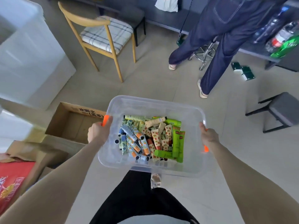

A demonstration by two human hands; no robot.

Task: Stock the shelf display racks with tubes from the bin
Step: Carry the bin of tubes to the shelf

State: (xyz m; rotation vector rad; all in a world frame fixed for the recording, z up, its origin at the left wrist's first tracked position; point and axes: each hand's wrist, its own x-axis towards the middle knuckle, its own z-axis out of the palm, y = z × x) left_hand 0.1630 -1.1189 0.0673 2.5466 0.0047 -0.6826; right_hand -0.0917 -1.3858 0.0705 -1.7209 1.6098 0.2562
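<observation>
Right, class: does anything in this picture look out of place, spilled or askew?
Yes. Small green boxes lie tumbled on the floor near the dark shelf, as if dropped. The tubes in the bin are a jumbled heap, not spilled.

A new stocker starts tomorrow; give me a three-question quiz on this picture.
1. True or false: the left hand and the right hand each grip a side of the bin.
2. Which tubes lie nearest the right hand? A blue, B green, C black.
3. Fill in: the open box left of the bin is made of ____.
Key: 1 true; 2 B; 3 cardboard.
</observation>
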